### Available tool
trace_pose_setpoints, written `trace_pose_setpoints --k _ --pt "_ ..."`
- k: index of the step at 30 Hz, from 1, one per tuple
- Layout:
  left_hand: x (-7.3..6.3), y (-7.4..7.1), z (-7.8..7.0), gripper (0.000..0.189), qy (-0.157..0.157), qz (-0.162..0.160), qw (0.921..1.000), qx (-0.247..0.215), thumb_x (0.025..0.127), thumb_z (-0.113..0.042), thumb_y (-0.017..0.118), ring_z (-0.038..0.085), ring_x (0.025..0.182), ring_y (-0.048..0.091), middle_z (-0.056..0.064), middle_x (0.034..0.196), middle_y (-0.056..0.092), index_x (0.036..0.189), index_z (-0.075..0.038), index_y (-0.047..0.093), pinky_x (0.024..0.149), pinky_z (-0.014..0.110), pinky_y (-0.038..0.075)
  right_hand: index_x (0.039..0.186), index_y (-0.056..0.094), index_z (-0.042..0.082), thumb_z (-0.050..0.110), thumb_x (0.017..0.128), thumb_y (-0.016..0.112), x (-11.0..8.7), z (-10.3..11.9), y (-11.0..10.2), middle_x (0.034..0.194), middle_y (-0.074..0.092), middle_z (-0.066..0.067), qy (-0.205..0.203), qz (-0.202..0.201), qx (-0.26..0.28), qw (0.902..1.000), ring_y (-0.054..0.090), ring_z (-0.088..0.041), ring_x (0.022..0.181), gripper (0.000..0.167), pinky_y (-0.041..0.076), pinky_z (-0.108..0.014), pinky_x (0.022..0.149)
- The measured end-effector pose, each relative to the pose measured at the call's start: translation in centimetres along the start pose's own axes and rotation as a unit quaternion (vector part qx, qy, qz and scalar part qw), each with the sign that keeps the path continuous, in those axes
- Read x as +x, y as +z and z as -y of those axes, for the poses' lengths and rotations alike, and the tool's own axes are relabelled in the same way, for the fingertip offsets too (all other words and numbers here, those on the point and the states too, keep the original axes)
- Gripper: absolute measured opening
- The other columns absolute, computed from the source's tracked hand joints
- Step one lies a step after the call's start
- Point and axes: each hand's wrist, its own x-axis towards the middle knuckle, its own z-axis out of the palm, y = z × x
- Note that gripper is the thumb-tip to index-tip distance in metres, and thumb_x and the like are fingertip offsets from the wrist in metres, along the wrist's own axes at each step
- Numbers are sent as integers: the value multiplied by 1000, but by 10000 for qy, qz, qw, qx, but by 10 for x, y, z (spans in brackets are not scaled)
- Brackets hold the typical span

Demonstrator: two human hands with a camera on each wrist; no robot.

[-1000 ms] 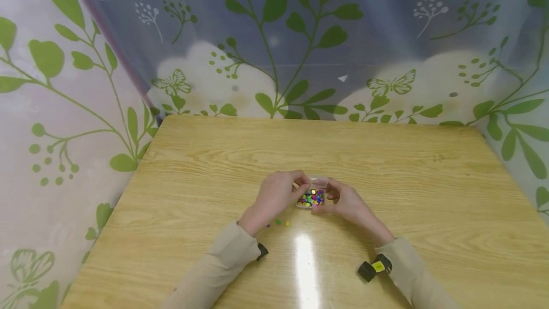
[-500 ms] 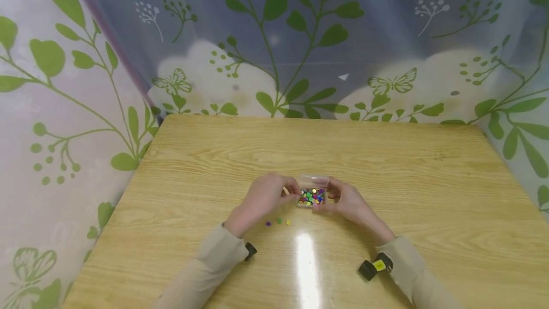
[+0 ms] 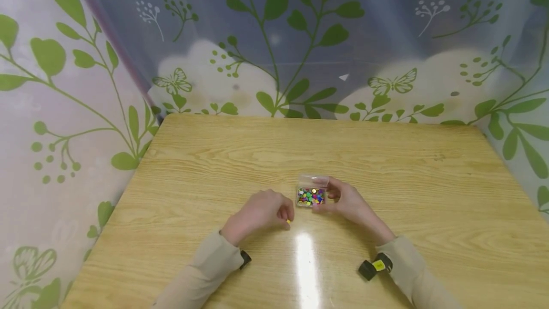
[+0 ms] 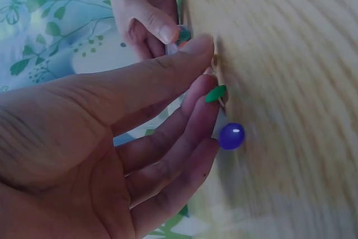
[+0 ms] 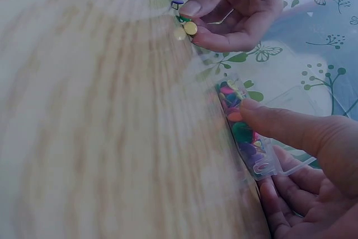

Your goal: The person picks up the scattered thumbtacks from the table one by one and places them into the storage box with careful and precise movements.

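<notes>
A small clear plastic box (image 3: 310, 197) full of colorful thumbtacks lies on the table, its transparent lid (image 3: 314, 181) raised at the back. My right hand (image 3: 349, 202) grips the box's right end, thumb along the front side, as the right wrist view also shows. To the left of the box, my left hand (image 3: 261, 213) is low over the table. Its thumb and forefinger pinch a yellow thumbtack (image 5: 191, 28) at the tabletop. Close by its fingers are a green thumbtack (image 4: 216, 93) and a purple thumbtack (image 4: 231, 136), both hidden by the hand in the head view.
The wood-grain table (image 3: 386, 166) runs back to a leaf-patterned curtain (image 3: 274, 37). Each sleeve cuff has a dark strap; the right one carries a black block (image 3: 367, 270). A bright reflection stretches along the front of the tabletop.
My left hand has drawn back from the box, leftward and toward me, down to the loose thumbtacks, covering them in the head view. My right hand and the box have stayed in place.
</notes>
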Motion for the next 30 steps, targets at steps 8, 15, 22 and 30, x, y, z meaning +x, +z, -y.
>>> trace_pose_setpoints --k 8,15,22,30 --pt "0 3 1 15 167 -147 9998 -6 82 -13 85 2 67 58 -10 74 67 79 -18 71 65 22 49 139 60 15 30 76 91 0 -1 0 130 63 -15 -17 25 11 10000 58 -27 106 72 47 -36 88" --pt "0 5 2 8 216 -596 9978 195 88 -8 71 1 58 51 -8 71 65 86 -14 75 58 18 46 140 59 16 30 73 92 -1 1 0 126 63 -16 87 12 32 10000 58 -27 106 75 49 -37 88" --pt "2 2 3 8 7 -1327 9911 118 94 -15 70 5 62 63 -2 78 73 87 -14 75 60 21 53 139 59 16 28 74 92 -1 -1 0 125 63 -15 74 17 124 9999 59 -27 105 74 49 -36 87" --pt "13 0 -2 9 -222 -1700 9852 25 95 -23 73 8 71 67 -4 83 74 88 -18 76 62 20 51 139 60 19 29 73 92 -1 -1 0 126 63 -12 100 15 134 9999 58 -25 104 74 48 -34 86"
